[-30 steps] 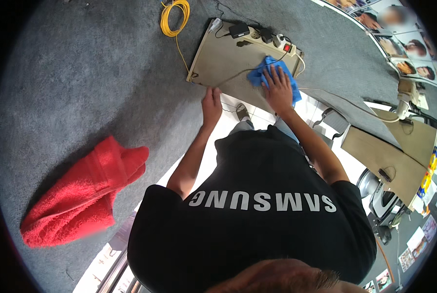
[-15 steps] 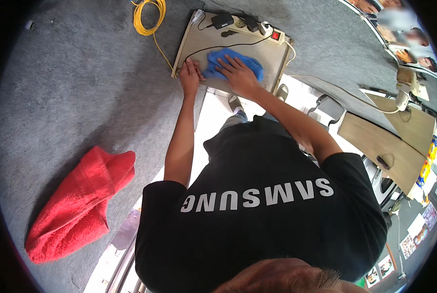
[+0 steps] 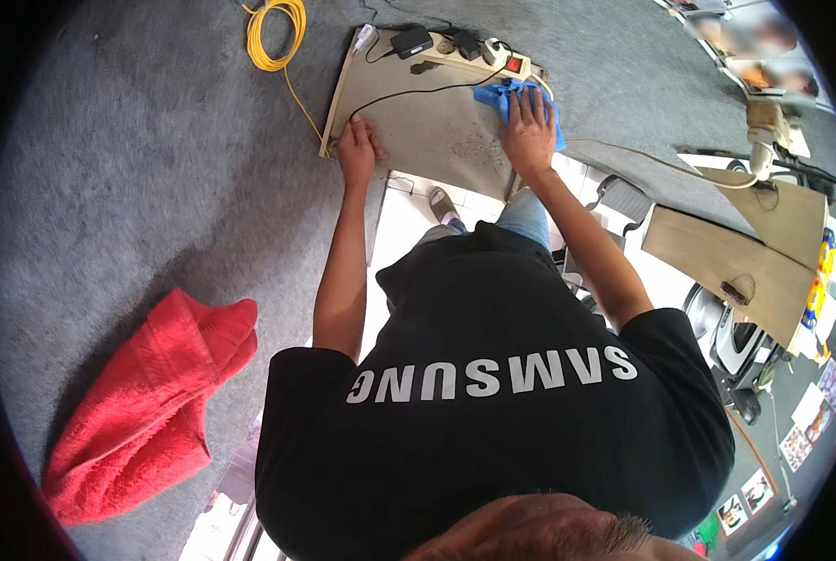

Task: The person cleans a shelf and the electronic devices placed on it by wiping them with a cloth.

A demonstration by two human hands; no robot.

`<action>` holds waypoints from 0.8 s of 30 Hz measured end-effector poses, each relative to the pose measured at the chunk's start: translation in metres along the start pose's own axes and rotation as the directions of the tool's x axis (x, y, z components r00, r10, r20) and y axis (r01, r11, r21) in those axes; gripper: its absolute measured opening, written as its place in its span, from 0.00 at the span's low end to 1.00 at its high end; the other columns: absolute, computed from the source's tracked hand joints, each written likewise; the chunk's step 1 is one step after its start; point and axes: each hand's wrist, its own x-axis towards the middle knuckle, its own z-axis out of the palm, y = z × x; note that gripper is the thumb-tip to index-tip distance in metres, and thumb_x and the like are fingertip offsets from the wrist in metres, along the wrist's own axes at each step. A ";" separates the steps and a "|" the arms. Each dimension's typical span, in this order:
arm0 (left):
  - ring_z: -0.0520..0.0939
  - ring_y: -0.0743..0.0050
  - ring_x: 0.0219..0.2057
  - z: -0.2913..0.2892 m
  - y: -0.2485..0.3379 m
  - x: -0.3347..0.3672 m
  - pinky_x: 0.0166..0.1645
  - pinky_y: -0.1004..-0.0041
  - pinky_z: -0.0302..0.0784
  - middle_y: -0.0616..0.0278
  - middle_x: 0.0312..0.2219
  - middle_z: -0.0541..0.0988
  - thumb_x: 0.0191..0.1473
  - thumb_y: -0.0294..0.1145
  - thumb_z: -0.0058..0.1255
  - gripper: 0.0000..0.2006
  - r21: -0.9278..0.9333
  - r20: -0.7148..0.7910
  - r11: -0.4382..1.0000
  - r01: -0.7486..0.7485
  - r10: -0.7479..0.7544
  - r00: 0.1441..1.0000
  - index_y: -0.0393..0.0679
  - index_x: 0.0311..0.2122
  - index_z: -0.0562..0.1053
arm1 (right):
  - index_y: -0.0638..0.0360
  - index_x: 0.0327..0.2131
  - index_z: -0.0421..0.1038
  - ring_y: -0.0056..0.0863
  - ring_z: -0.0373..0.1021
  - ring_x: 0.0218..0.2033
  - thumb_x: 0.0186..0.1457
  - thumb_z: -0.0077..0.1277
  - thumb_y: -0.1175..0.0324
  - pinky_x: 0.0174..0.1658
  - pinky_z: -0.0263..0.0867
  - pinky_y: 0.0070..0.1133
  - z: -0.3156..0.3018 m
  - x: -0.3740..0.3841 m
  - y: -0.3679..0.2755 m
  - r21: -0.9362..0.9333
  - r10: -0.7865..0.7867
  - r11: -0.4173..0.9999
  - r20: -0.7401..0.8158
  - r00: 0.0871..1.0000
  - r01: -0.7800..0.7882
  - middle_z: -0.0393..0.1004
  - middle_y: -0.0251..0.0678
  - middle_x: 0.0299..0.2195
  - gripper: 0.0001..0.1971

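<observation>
A small brownish-grey tabletop (image 3: 418, 126) with pale edging lies in front of me. At its right edge, my right hand (image 3: 530, 131) presses a blue cloth (image 3: 494, 94) down, fingers stretched over it; the thumb is hidden. Dark specks of dirt mark the surface left of that hand. My left hand (image 3: 357, 152) rests at the left edge, its fingers curled, closed on a thin black cable (image 3: 408, 92). That cable arches across the top toward a white power strip (image 3: 478, 62) along the far side, where a black adapter (image 3: 411, 42) and several plugs sit.
A coiled yellow cable (image 3: 276, 37) lies on the grey carpet (image 3: 156, 140) at far left, its tail reaching the tabletop's corner. A red towel (image 3: 147, 411) lies bunched at lower left. Brown desks (image 3: 717, 266) and a dark chair (image 3: 621, 201) stand to the right.
My right hand has slid right with the blue cloth, from the middle to the right edge, uncovering the specks. My left hand stays at the left edge; the view has shifted slightly.
</observation>
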 end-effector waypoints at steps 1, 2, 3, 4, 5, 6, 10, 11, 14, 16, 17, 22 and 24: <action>0.70 0.79 0.13 -0.002 -0.001 0.001 0.19 0.72 0.75 0.66 0.16 0.68 0.70 0.51 0.35 0.24 0.012 0.014 1.000 0.008 -0.009 1.000 0.38 0.34 0.70 | 0.59 0.60 0.66 0.45 0.55 0.67 0.53 0.53 0.66 0.68 0.47 0.43 0.001 -0.004 -0.005 -0.008 0.016 1.000 0.023 1.000 -0.016 0.65 0.45 0.62 0.29; 0.71 0.79 0.14 -0.003 -0.002 0.003 0.19 0.72 0.76 0.66 0.16 0.68 0.70 0.52 0.34 0.25 0.024 0.030 1.000 0.017 -0.017 0.999 0.38 0.35 0.70 | 0.58 0.61 0.64 0.44 0.54 0.67 0.52 0.54 0.65 0.69 0.44 0.43 0.002 -0.009 -0.008 -0.018 0.033 0.999 0.045 0.998 -0.032 0.63 0.44 0.63 0.31; 0.71 0.79 0.14 -0.003 -0.002 0.004 0.19 0.72 0.76 0.66 0.16 0.68 0.70 0.52 0.34 0.25 0.023 0.035 1.000 0.013 -0.014 0.999 0.38 0.35 0.70 | 0.58 0.61 0.64 0.43 0.53 0.68 0.54 0.55 0.64 0.69 0.44 0.44 -0.001 -0.020 -0.013 -0.055 0.045 0.998 0.109 0.993 -0.039 0.63 0.46 0.63 0.31; 0.71 0.79 0.14 -0.006 -0.001 0.002 0.19 0.72 0.76 0.66 0.16 0.68 0.70 0.51 0.33 0.25 0.019 0.027 1.000 0.024 -0.024 0.999 0.38 0.35 0.70 | 0.58 0.61 0.64 0.43 0.53 0.68 0.54 0.55 0.64 0.69 0.44 0.44 -0.007 -0.033 -0.016 -0.057 0.048 0.998 0.106 0.993 -0.042 0.63 0.46 0.63 0.31; 0.71 0.79 0.14 -0.008 -0.001 0.001 0.19 0.72 0.76 0.66 0.16 0.68 0.70 0.51 0.33 0.25 0.014 0.019 0.999 0.035 -0.035 0.999 0.38 0.35 0.70 | 0.58 0.62 0.63 0.43 0.52 0.68 0.54 0.55 0.64 0.69 0.43 0.45 -0.012 -0.048 -0.019 -0.008 0.025 1.000 0.138 0.990 -0.024 0.62 0.45 0.64 0.31; 0.71 0.79 0.14 -0.008 -0.002 0.001 0.19 0.72 0.76 0.66 0.16 0.68 0.70 0.51 0.33 0.25 0.012 0.024 0.999 0.033 -0.033 0.999 0.38 0.35 0.70 | 0.58 0.62 0.63 0.43 0.51 0.69 0.54 0.56 0.64 0.68 0.43 0.46 -0.016 -0.058 -0.018 0.040 0.002 0.999 0.170 0.985 -0.009 0.62 0.45 0.64 0.31; 0.70 0.79 0.13 -0.008 0.000 -0.001 0.18 0.72 0.74 0.66 0.15 0.67 0.70 0.50 0.34 0.24 -0.002 0.016 1.000 0.030 -0.030 0.999 0.38 0.34 0.70 | 0.57 0.63 0.61 0.47 0.49 0.69 0.53 0.55 0.66 0.68 0.42 0.50 -0.016 -0.050 -0.006 0.047 -0.012 0.999 0.085 0.996 0.008 0.60 0.40 0.66 0.33; 0.70 0.79 0.13 -0.008 0.001 -0.001 0.18 0.72 0.74 0.66 0.15 0.67 0.70 0.50 0.34 0.24 0.008 0.019 1.000 0.016 -0.017 1.000 0.38 0.34 0.70 | 0.58 0.63 0.61 0.49 0.49 0.69 0.53 0.54 0.66 0.68 0.42 0.51 -0.013 -0.040 -0.005 0.046 0.014 0.999 0.091 0.996 -0.018 0.61 0.41 0.65 0.33; 0.70 0.79 0.13 -0.006 -0.001 0.001 0.18 0.73 0.75 0.66 0.15 0.67 0.70 0.50 0.34 0.24 0.008 0.032 1.000 0.007 -0.007 0.999 0.38 0.35 0.70 | 0.59 0.62 0.62 0.50 0.50 0.69 0.53 0.53 0.65 0.68 0.42 0.51 0.002 -0.005 0.003 -0.064 0.087 0.994 0.060 0.994 -0.083 0.62 0.43 0.64 0.32; 0.70 0.79 0.13 -0.005 -0.001 0.002 0.18 0.73 0.74 0.67 0.15 0.67 0.70 0.50 0.34 0.24 0.007 0.037 1.000 0.011 -0.011 0.999 0.38 0.35 0.70 | 0.60 0.61 0.63 0.50 0.51 0.68 0.54 0.52 0.66 0.68 0.42 0.51 0.011 0.010 0.007 -0.077 0.110 0.991 0.021 0.994 -0.108 0.63 0.44 0.63 0.30; 0.70 0.79 0.13 -0.004 -0.001 0.003 0.18 0.74 0.74 0.67 0.15 0.67 0.70 0.50 0.34 0.24 0.003 0.040 1.000 0.017 -0.017 0.999 0.38 0.35 0.70 | 0.59 0.60 0.63 0.50 0.51 0.68 0.53 0.52 0.66 0.68 0.42 0.51 0.014 0.014 0.010 -0.034 0.141 0.990 0.003 0.990 -0.140 0.64 0.43 0.63 0.29; 0.70 0.78 0.13 -0.006 0.001 0.000 0.18 0.74 0.73 0.66 0.15 0.67 0.70 0.49 0.34 0.24 0.052 0.036 0.997 -0.051 0.049 0.998 0.37 0.34 0.70 | 0.57 0.59 0.65 0.49 0.52 0.67 0.54 0.52 0.66 0.68 0.42 0.50 0.008 0.001 0.011 0.049 0.118 0.992 -0.058 0.991 -0.115 0.67 0.42 0.61 0.27; 0.70 0.78 0.13 -0.006 0.002 -0.001 0.18 0.74 0.73 0.66 0.15 0.67 0.70 0.49 0.34 0.24 0.005 0.020 1.000 -0.031 0.031 0.999 0.37 0.34 0.70 | 0.55 0.58 0.66 0.48 0.53 0.67 0.55 0.52 0.66 0.68 0.42 0.50 -0.001 -0.016 0.007 0.010 0.050 0.999 0.027 0.998 -0.050 0.67 0.41 0.61 0.26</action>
